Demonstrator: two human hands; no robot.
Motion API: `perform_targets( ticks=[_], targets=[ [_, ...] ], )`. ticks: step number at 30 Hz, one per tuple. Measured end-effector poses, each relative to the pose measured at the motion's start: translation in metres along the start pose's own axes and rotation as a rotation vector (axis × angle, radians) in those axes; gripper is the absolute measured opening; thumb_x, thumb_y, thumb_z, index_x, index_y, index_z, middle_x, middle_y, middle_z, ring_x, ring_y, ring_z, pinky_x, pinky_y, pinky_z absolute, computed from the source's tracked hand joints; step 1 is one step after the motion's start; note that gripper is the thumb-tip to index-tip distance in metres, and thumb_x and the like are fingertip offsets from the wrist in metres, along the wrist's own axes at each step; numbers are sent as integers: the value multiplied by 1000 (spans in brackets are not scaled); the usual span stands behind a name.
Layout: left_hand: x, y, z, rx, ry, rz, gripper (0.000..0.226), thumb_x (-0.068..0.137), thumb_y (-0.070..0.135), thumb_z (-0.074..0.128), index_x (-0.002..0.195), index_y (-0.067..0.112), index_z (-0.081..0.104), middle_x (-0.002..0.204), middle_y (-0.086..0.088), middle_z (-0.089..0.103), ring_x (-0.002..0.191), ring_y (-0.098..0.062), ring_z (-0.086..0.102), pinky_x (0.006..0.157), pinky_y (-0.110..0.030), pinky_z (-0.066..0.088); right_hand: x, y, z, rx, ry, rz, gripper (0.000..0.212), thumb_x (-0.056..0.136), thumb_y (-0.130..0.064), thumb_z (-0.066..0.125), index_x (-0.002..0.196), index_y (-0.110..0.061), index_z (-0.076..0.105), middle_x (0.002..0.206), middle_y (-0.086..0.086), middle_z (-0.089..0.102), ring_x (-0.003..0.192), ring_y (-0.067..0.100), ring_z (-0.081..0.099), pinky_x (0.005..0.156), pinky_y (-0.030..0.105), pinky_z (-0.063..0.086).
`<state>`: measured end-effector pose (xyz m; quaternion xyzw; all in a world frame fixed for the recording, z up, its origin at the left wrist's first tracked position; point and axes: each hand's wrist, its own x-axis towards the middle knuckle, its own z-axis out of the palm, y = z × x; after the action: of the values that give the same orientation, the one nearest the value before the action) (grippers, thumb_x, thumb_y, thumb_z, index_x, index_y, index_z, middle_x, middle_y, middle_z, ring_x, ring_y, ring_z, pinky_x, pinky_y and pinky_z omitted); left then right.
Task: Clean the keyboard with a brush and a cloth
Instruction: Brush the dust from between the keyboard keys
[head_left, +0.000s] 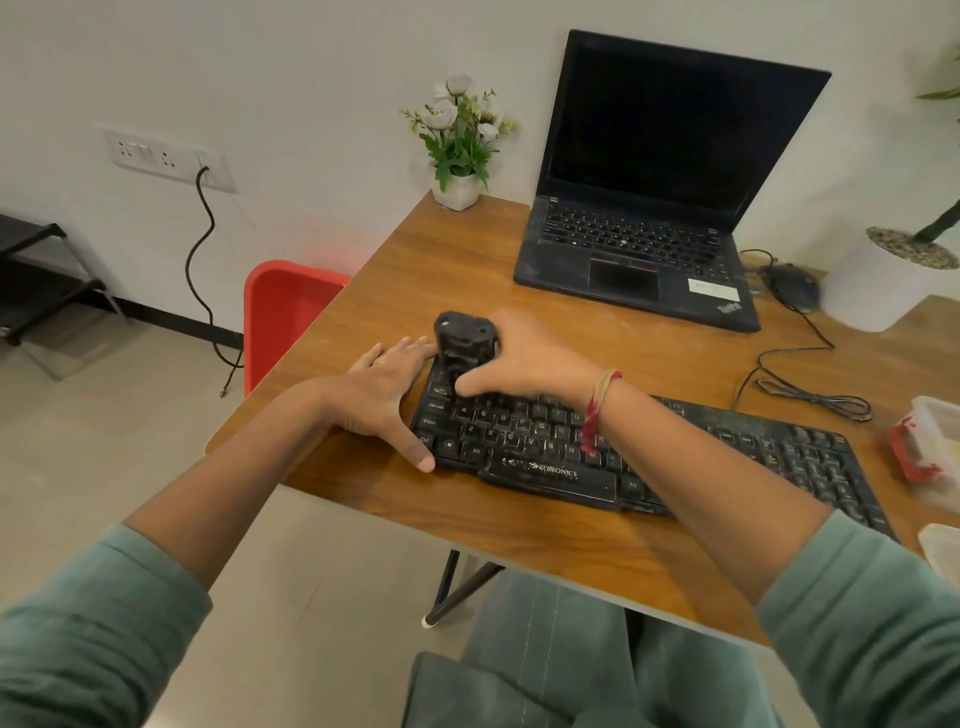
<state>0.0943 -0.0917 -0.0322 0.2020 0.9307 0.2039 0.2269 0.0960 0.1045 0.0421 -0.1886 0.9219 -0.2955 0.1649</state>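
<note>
On ZEBRONICS keyboard (540, 470): right hand (535, 358) grips brush (462, 338); left hand (384, 395) flat against edge.

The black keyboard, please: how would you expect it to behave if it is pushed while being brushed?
Probably stiff: the keyboard lies flat as one long slab. It may well slide on the smooth wooden desk, which seems to be why the left hand braces its end. Being thin and low, it is unlikely to tip.
</note>
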Motion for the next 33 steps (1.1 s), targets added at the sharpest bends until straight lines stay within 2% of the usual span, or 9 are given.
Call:
perform_targets(
  ticks=[2, 6, 10, 15, 19, 23, 25, 29, 33],
  targets=[
    [1, 0, 0, 16, 0, -1, 147, 36, 84, 70, 149, 38, -12, 162, 8, -9, 145, -6, -16, 117, -39, -18, 1, -2, 2, 16, -55, -17, 33, 73, -21, 77, 94, -9, 54, 79, -3, 56, 76, 17, 58, 60, 25, 47],
    [-2, 3, -1, -32, -2, -10, 144, 33, 80, 71, 149, 38, -4, 162, 6, -6, 144, -6, -16, 115, -36, -20, 12, 2, -11, -14, 133, 40, 30, 72, -25, 77, 85, -17, 51, 80, -4, 55, 79, 18, 60, 63, 27, 52],
    [-1, 2, -1, 13, -4, -5, 150, 33, 84, 68, 150, 35, -13, 162, 7, -10, 137, 2, -18, 114, -34, -20, 10, -1, 2, 110, -25, 27, 32, 75, -18, 75, 81, -23, 44, 83, -4, 54, 75, 13, 57, 61, 21, 49],
    [-1, 2, -1, -30, -7, -11, 151, 26, 88, 67, 150, 38, -5, 162, 7, -9, 145, -7, -16, 112, -33, -21, 18, 6, -10, 95, 182, 106, 31, 71, -23, 78, 85, -18, 51, 83, -4, 57, 83, 18, 60, 69, 31, 54],
    [1, 1, 0, 26, 11, -10, 151, 31, 84, 68, 151, 34, -8, 162, 5, -8, 146, -8, -15, 117, -38, -19, 9, 7, 6, 210, 13, 72, 36, 70, -20, 79, 98, -14, 58, 98, 7, 68, 88, 23, 66, 76, 37, 57],
    [1, -1, 1, -21, 18, 6, 145, 31, 80, 72, 149, 39, -1, 162, 7, -7, 146, -8, -15, 115, -36, -20, 4, 29, -21, 131, 219, 184, 29, 73, -19, 76, 91, -15, 54, 86, -1, 62, 71, 8, 59, 55, 20, 51],
    [2, -4, 1, -21, 12, 14, 147, 30, 82, 72, 150, 40, -2, 162, 8, -8, 146, -8, -16, 115, -37, -20, -2, 41, -32, 104, 361, 225, 29, 71, -25, 76, 88, -15, 54, 86, -1, 60, 77, 11, 59, 62, 27, 54],
    [5, -7, 3, -24, 19, 14, 149, 27, 92, 64, 149, 40, -3, 162, 7, -9, 146, -8, -16, 116, -37, -20, -16, 50, -26, 227, 388, 257, 23, 75, -22, 75, 84, -21, 53, 84, -3, 60, 71, 6, 55, 61, 24, 52],
    [5, -7, 4, 6, 5, 2, 154, 29, 94, 61, 151, 37, -12, 162, 9, -12, 146, -7, -17, 117, -40, -18, -23, 45, -6, 598, 271, 249, 25, 76, -8, 74, 87, -21, 56, 86, -1, 64, 74, 10, 63, 56, 18, 54]
  ],
)
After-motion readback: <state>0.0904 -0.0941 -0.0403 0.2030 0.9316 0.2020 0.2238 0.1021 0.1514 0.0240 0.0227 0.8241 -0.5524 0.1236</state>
